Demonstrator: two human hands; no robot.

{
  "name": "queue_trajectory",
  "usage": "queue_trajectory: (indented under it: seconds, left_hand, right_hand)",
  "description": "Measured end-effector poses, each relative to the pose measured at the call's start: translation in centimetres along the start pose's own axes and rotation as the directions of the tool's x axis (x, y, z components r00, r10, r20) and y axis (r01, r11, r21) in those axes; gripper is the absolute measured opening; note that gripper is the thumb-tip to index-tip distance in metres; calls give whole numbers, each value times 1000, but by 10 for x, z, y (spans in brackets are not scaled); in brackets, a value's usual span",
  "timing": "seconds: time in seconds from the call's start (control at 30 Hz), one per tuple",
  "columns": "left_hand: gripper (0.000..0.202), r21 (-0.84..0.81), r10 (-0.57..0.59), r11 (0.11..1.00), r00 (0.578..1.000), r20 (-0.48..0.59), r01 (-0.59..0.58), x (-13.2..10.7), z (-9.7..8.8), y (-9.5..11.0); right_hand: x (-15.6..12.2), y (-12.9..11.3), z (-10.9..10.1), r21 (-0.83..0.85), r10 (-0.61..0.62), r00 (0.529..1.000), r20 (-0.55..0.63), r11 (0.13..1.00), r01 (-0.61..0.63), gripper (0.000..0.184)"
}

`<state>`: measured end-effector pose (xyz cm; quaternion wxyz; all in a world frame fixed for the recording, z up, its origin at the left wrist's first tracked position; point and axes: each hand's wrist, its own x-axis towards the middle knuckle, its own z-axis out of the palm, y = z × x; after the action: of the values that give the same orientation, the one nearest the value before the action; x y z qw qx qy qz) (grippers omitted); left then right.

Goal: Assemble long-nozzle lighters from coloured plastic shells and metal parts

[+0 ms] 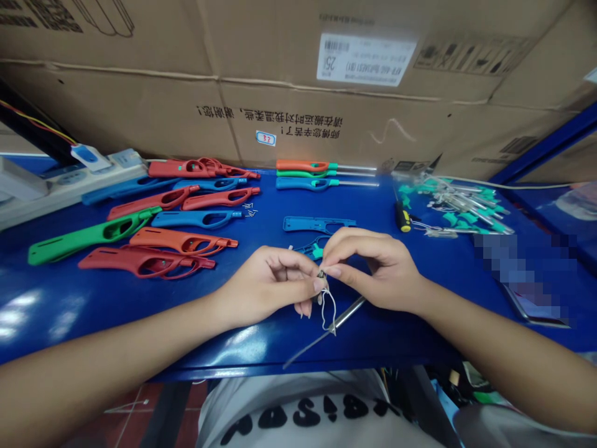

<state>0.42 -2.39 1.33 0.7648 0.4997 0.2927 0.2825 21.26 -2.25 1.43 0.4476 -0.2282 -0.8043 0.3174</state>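
My left hand (pixel 270 283) pinches a small dark metal part (pixel 321 274) between thumb and forefinger. The thumb and forefinger of my right hand (pixel 382 267) close on the top of that same part from the other side. A thin white wire (pixel 334 308) loops down from it. Below, a metal lighter tube (pixel 347 315) lies at a slant, with a thin clear tube (pixel 305 350) running off its lower end. Just beyond my fingers is a blue lighter half-shell (pixel 298 223). Another blue shell piece with a teal trigger (pixel 317 251) is partly hidden by my right hand.
Several red, blue, green and orange lighter bodies (pixel 181 239) lie at left, near small screws (pixel 250 210) and a power strip (pixel 69 180). Three lighters with metal tubes (pixel 303 183) lie at the back. A screwdriver (pixel 402 218), a parts pile (pixel 466 205) and a phone (pixel 536 298) are at right.
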Motion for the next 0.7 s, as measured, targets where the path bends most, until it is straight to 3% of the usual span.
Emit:
queue_trajectory:
  seconds: [0.23, 0.5, 0.7]
  left_hand:
    - [6, -12, -5, 1000, 1000, 23, 5, 1, -1, -1]
    - [12, 5, -14, 1000, 999, 33, 13, 2, -2, -1]
    - [15, 23, -47, 999, 999, 23, 47, 2, -1, -2]
  right_hand:
    - [1, -9, -5, -141, -99, 993, 57, 984, 106, 14]
    - [-5, -1, -4, -40, 79, 991, 107, 996, -75, 21]
    - [-4, -5, -7, -197, 15, 978, 209, 980, 27, 7]
